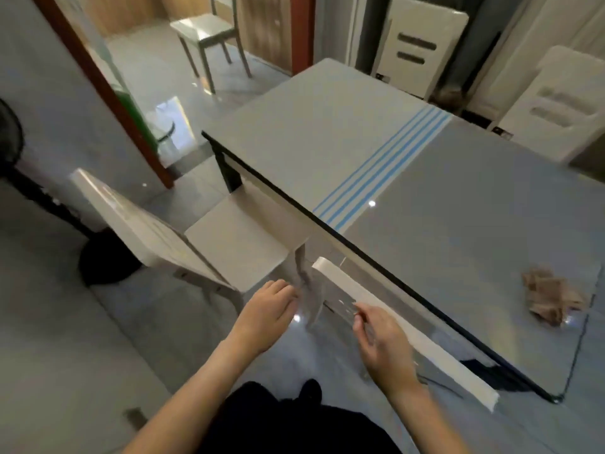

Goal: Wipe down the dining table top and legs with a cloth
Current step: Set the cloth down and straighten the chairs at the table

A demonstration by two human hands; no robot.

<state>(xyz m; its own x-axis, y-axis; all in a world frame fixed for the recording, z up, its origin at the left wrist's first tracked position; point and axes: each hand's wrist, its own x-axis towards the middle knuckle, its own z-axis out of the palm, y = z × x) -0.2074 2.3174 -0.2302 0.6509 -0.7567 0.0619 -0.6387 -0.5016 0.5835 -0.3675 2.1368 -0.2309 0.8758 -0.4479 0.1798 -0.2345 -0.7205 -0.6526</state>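
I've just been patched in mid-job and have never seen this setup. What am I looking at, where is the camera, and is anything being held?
There is no machine here: a person works with bare hands. The single picture comes from a camera worn on their head, looking forward and down. The left hand and right hand reach toward the white back of a chair pushed in at the table's near edge. Both hands look empty, though the picture is blurred. The cloth lies crumpled and untouched on the grey table. A second chair stands to the left.
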